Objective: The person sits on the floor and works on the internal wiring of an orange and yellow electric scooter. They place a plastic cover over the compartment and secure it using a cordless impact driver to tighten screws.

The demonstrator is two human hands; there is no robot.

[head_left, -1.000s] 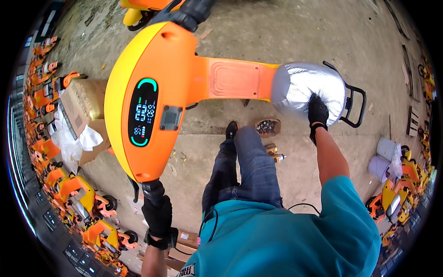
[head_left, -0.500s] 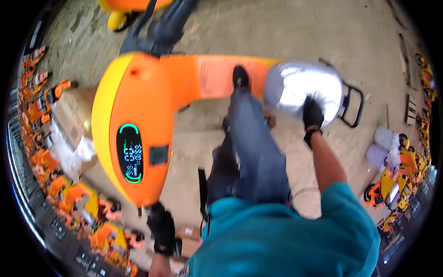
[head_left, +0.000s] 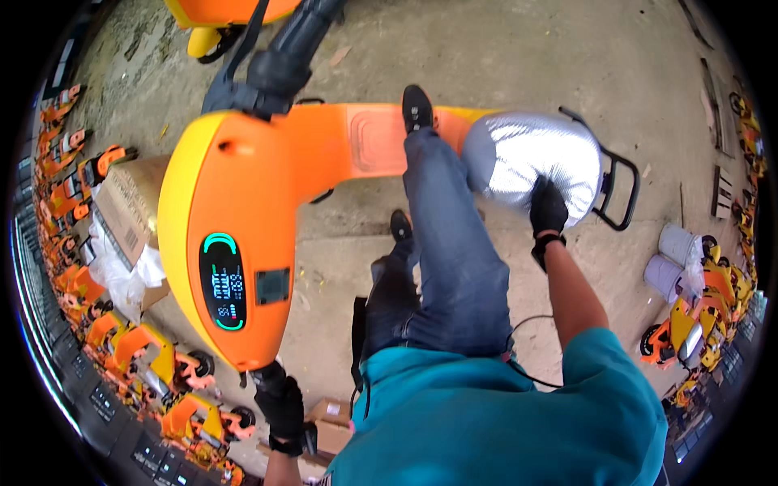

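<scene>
An orange and yellow electric scooter [head_left: 243, 174] stands crosswise before me, its front to the left. My black-gloved left hand [head_left: 280, 407] is wrapped around the near handlebar grip [head_left: 267, 375]. A lit oval display [head_left: 221, 282] sits on the handlebar cover, above that hand. On the right, my gloved right hand [head_left: 549, 209] rests on the seat [head_left: 519, 150], which is wrapped in shiny silver covering. Its fingers point away from me against the wrinkled cover. One of my shoes [head_left: 416, 108] is on the footboard [head_left: 377, 138]; the other is on the floor.
The far handlebar grip [head_left: 279, 73] sticks out at the top left. A black rear rack [head_left: 622, 190] juts behind the seat. A cardboard box [head_left: 134, 202] and white plastic lie to the left, pale buckets [head_left: 673, 259] to the right. Several other scooters [head_left: 138, 352] line both sides.
The handlebar and my left hand have shifted slightly toward me. My shoe on the footboard has moved a little farther away. My right hand stays on the seat.
</scene>
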